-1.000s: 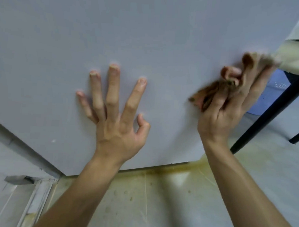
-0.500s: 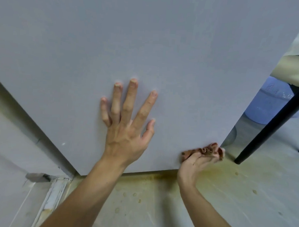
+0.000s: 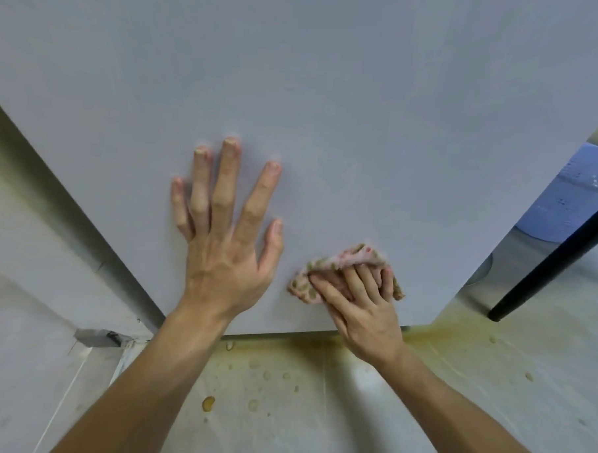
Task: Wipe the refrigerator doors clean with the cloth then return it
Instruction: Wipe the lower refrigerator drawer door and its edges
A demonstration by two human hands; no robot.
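1. Centrally, the cloth (image 3: 352,257), a bunched pink-and-tan rag, lies against the lower part of the refrigerator door (image 3: 331,90), just above its bottom edge. Bunching it likely gives a thick pad to rub with.
2. Right hand (image 3: 365,315): its grip is closed on the cloth, fingers (image 3: 357,280) curled over the folds and pressing them to the panel, so the rag should not slip in a stroke.
3. Left hand (image 3: 224,257): grip released, fingers spread flat on the door just beside the cloth, probably to steady the door and the body against the push.
4. Floor (image 3: 282,424): yellowish stains and droplets below the door. A black furniture leg (image 3: 556,261) and a blue perforated basket (image 3: 562,207) stand beyond its right edge.
5. Judged stage: wiping in hand; cloth not yet returned.
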